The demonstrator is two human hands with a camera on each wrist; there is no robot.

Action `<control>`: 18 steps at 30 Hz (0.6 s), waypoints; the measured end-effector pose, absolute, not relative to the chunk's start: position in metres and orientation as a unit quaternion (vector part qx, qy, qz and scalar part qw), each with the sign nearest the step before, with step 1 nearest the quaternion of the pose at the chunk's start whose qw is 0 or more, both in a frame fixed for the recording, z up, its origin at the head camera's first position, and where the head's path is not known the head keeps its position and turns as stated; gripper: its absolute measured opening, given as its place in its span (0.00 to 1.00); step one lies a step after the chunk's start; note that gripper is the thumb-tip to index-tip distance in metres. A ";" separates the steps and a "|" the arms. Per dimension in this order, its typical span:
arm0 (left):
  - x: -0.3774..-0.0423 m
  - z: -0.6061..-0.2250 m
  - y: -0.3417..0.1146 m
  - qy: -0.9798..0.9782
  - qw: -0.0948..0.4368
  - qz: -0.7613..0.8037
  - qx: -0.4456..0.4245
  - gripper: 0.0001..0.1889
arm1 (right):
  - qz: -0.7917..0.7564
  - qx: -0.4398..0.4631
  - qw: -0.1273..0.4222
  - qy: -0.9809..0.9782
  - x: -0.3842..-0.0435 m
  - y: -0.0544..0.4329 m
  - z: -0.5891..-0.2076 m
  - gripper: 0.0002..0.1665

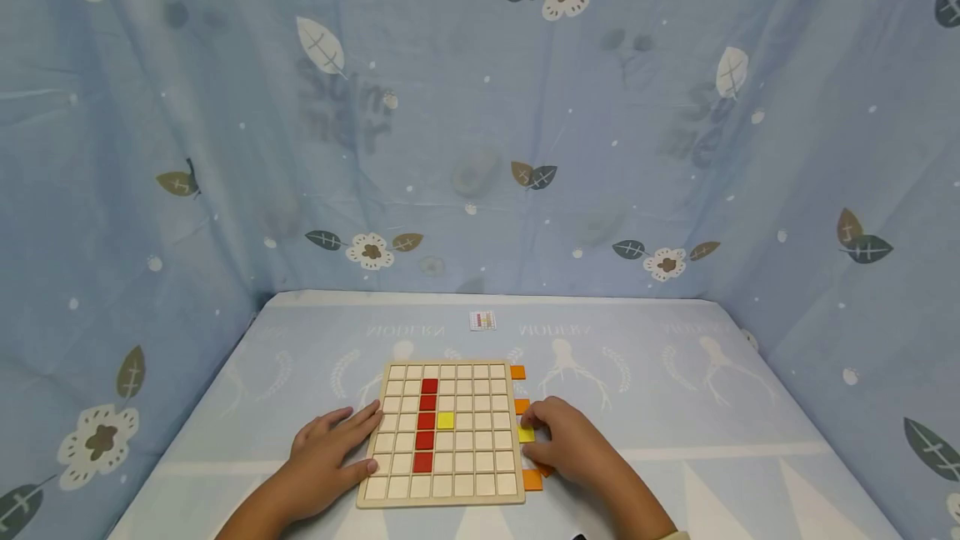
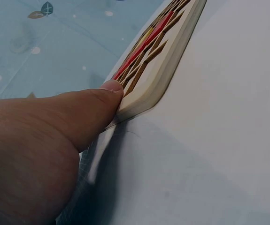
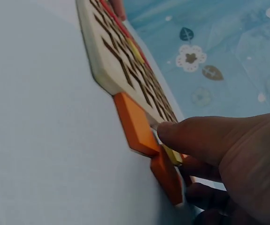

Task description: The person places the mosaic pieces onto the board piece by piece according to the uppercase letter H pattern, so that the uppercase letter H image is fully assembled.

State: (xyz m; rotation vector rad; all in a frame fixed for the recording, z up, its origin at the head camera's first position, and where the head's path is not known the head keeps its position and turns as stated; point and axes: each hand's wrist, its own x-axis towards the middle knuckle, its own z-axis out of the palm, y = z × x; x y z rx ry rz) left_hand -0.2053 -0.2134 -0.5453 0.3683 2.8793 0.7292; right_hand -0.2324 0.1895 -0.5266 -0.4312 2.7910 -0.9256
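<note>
A wooden grid board (image 1: 442,500) lies flat on the table. Several red tiles (image 1: 426,421) form one column in it, with a yellow tile (image 1: 446,420) beside the middle one. My left hand (image 1: 322,461) rests along the board's left edge, fingers extended and thumb (image 2: 111,87) on the rim. At the right edge, my right hand (image 1: 566,440) pinches another yellow tile (image 1: 527,434) between thumb and fingers. Its fingertips partly cover that tile. In the right wrist view, orange tiles (image 3: 135,125) lie just in front of the thumb, against the board's side.
More orange tiles (image 1: 518,372) lie along the board's right side, at the far corner and lower down (image 1: 532,480). A small printed card (image 1: 482,321) lies behind the board. Patterned blue curtains (image 1: 480,123) enclose the table at the back and sides.
</note>
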 end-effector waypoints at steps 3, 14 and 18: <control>-0.205 -0.547 -0.214 0.959 0.065 0.243 0.129 0.41 | -0.297 -0.140 0.077 0.941 -0.232 0.187 -0.529 0.17; -0.206 -0.547 -0.214 0.960 0.063 0.242 0.130 0.41 | -0.280 -0.127 0.060 0.950 -0.234 0.186 -0.534 0.12; -0.205 -0.547 -0.213 0.959 0.070 0.245 0.124 0.41 | -0.292 -0.125 0.060 0.946 -0.235 0.187 -0.535 0.11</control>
